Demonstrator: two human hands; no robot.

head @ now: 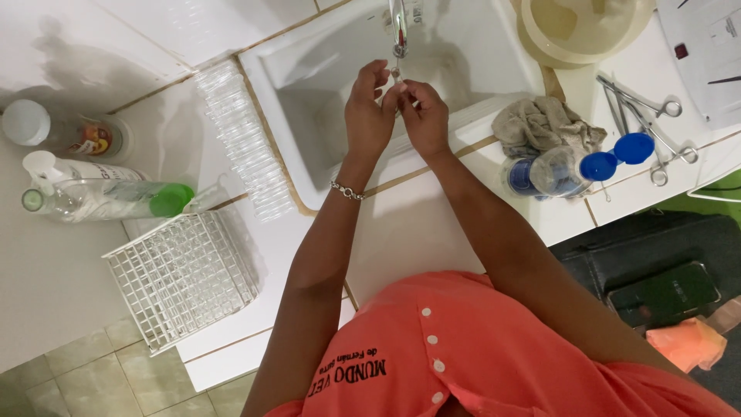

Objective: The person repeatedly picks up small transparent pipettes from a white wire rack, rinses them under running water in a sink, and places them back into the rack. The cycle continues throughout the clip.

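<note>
Pinching a small clear tube point(396, 76) together, left hand point(369, 112) and right hand point(424, 116) meet under the tap point(398, 27). Below lies the white sink point(309, 93).

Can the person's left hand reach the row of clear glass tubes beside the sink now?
Probably yes: the glass tubes lie just left of the left hand, nothing between, though it is busy under the tap.

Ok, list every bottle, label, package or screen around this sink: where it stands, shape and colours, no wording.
Labelled bottle: far left on the counter, lying down, white cap, multicoloured label.
Clear bottle: left, lying on its side, green cap.
Blue-capped bottles: right of the sink, beside a grey cloth, clear with a blue label.
Phone: lower right, dark screen, on a black surface.
White device: top right corner, small red mark.
</note>
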